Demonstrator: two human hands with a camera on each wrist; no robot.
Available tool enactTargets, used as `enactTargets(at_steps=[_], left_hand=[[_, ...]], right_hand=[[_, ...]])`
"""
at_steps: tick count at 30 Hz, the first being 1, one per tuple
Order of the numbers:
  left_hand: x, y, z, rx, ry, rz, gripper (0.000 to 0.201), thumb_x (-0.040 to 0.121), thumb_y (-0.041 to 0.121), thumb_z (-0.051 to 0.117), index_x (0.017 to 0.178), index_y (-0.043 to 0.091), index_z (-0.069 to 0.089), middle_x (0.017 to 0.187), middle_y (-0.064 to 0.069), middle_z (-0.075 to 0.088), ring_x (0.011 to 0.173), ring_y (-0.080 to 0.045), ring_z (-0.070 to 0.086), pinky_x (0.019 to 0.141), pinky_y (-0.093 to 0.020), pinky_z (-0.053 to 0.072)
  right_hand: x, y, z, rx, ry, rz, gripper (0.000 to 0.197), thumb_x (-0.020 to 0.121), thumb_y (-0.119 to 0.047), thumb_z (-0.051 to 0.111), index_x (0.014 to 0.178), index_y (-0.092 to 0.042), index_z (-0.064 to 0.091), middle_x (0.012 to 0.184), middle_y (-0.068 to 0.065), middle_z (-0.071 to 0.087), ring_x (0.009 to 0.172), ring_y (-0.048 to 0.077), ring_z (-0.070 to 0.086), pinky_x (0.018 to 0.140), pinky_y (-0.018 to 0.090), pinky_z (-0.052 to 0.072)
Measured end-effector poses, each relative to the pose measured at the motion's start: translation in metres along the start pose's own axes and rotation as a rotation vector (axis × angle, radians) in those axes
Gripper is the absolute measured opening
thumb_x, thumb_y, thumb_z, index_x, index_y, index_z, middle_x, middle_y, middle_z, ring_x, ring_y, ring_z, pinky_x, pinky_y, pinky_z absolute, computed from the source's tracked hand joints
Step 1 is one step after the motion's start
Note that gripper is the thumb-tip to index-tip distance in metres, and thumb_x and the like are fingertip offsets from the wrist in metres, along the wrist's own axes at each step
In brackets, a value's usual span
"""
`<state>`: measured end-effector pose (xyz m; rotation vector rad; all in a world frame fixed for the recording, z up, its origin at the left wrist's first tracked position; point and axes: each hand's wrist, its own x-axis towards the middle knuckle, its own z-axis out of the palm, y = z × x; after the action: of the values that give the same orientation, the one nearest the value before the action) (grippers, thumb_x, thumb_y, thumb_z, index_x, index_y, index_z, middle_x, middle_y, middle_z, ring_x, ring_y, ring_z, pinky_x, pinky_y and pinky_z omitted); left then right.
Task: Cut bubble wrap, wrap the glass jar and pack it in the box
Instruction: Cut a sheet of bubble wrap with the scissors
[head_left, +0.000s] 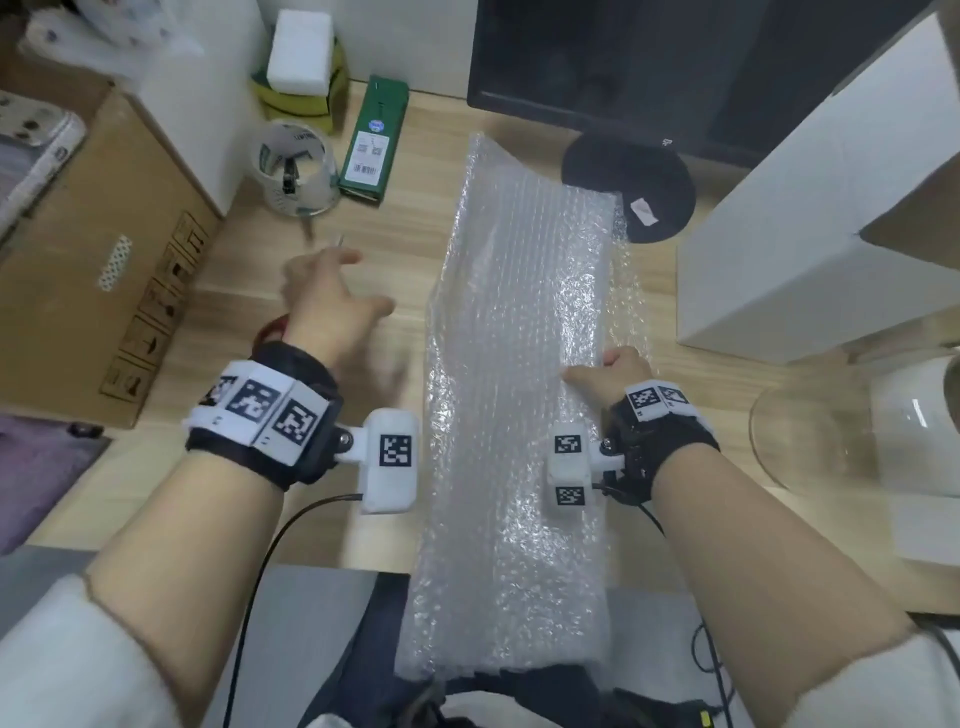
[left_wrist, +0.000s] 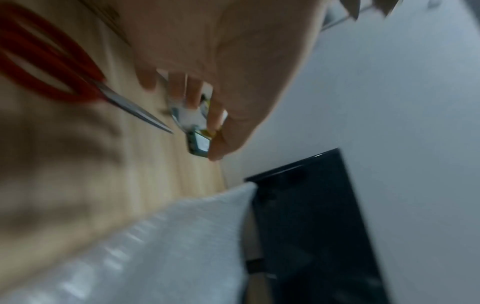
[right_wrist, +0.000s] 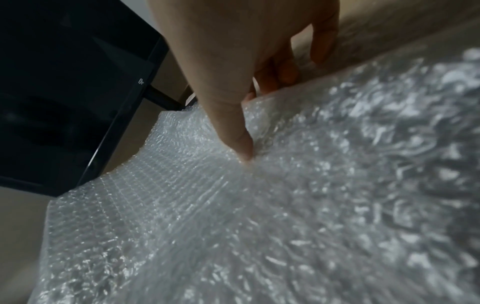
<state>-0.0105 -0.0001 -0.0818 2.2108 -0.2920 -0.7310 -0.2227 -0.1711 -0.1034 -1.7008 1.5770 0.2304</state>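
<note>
A long sheet of bubble wrap (head_left: 519, 364) lies across the wooden table and hangs over its front edge. My right hand (head_left: 608, 366) pinches its right edge, thumb on top (right_wrist: 241, 133) and fingers curled under. My left hand (head_left: 337, 280) hovers, blurred, left of the sheet with loose fingers and holds nothing. Under it lie red-handled scissors (head_left: 271, 327), whose blades (left_wrist: 135, 112) point away from me. A clear glass jar (head_left: 810, 441) stands at the right edge, partly cut off. An open white box (head_left: 805, 234) stands behind it.
A big cardboard box (head_left: 104, 249) fills the left side. At the back stand a clear tape roll (head_left: 296, 166), a green carton (head_left: 371, 140) and a dark monitor (head_left: 675, 67) on a round black foot (head_left: 628, 182).
</note>
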Motion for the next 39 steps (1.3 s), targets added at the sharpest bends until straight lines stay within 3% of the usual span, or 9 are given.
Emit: enactTargets(at_steps=[5,11,15,18,20,27,31,34,39], left_hand=[[-0.050,0.051,0.034,-0.126,-0.580,-0.209,0.049,0.087,0.028,0.060,0.132,0.015,0.047,0.139,-0.004,0.044,0.132,-0.022,0.038,0.101,-0.041,0.039],[-0.059,0.045,0.073,0.109,-0.644,-0.274,0.083,0.076,0.050,0.065,0.141,0.009,0.032,0.148,-0.016,0.034,0.134,-0.039,0.033,0.105,-0.052,0.035],[-0.071,0.058,0.088,-0.219,-0.763,-0.220,0.096,0.061,0.061,0.072,0.138,0.014,0.041,0.146,-0.015,0.039,0.135,-0.032,0.035,0.109,-0.053,0.030],[-0.085,0.071,0.091,-0.397,-0.807,-0.143,0.087,0.049,0.063,0.076,0.122,0.019,0.059,0.127,-0.009,0.059,0.113,-0.026,0.058,0.093,-0.044,0.048],[-0.094,0.085,0.085,-0.397,-0.772,-0.095,0.063,0.046,0.063,0.076,0.095,0.023,0.070,0.114,-0.005,0.065,0.104,-0.020,0.061,0.083,-0.034,0.052],[-0.087,0.094,0.037,-0.154,-0.526,-0.193,0.024,0.085,0.024,0.062,0.105,0.010,0.061,0.107,-0.005,0.062,0.096,-0.018,0.057,0.072,-0.029,0.043],[-0.065,0.072,-0.014,0.037,-0.318,-0.124,0.028,0.083,0.014,0.066,0.110,0.010,0.061,0.102,-0.014,0.067,0.088,-0.027,0.064,0.073,-0.035,0.050],[-0.047,0.047,-0.045,0.080,-0.155,-0.170,0.027,0.081,0.012,0.068,0.106,0.012,0.059,0.092,-0.010,0.066,0.087,-0.027,0.064,0.077,-0.040,0.051],[-0.014,0.009,-0.056,0.391,0.037,-0.033,0.054,0.076,-0.003,0.068,0.126,-0.005,0.048,0.121,-0.024,0.054,0.116,-0.042,0.048,0.095,-0.044,0.038]], right_hand=[[0.006,0.004,-0.008,-0.028,-0.131,0.023,0.043,0.078,-0.040,0.065,0.105,-0.008,0.056,0.095,0.008,0.062,0.076,0.025,0.064,0.065,0.036,0.054],[0.004,0.011,-0.023,0.214,-0.285,0.017,0.032,0.080,-0.029,0.066,0.099,-0.004,0.058,0.086,0.010,0.062,0.073,0.026,0.061,0.067,0.035,0.052],[-0.019,0.008,-0.043,0.607,-0.565,-0.064,0.027,0.084,-0.029,0.062,0.100,-0.008,0.063,0.101,0.014,0.066,0.100,0.036,0.065,0.085,0.042,0.052],[-0.041,-0.005,-0.056,0.679,-0.785,-0.170,0.039,0.089,-0.050,0.051,0.094,-0.013,0.064,0.106,0.012,0.065,0.088,0.028,0.068,0.081,0.042,0.056],[-0.050,-0.015,-0.059,0.560,-0.687,-0.302,0.039,0.091,-0.052,0.045,0.090,-0.018,0.063,0.113,0.007,0.053,0.090,0.024,0.063,0.082,0.042,0.055],[-0.047,-0.038,-0.060,0.541,-0.403,-0.572,0.011,0.092,-0.017,0.053,0.087,-0.021,0.062,0.088,-0.004,0.059,0.075,0.012,0.052,0.063,0.022,0.043],[-0.026,-0.031,-0.031,0.359,-0.211,-0.514,0.019,0.090,-0.016,0.055,0.108,-0.017,0.059,0.109,-0.004,0.057,0.104,0.017,0.053,0.086,0.030,0.044],[-0.010,-0.009,0.006,-0.179,-0.245,-0.411,0.067,0.082,-0.032,0.065,0.141,-0.028,0.033,0.155,0.009,0.018,0.140,0.031,0.022,0.108,0.047,0.029],[-0.012,0.022,0.037,-0.605,-0.308,-0.435,0.108,0.070,-0.061,0.067,0.140,-0.051,-0.015,0.146,-0.001,-0.042,0.135,0.031,-0.036,0.103,0.070,-0.010]])
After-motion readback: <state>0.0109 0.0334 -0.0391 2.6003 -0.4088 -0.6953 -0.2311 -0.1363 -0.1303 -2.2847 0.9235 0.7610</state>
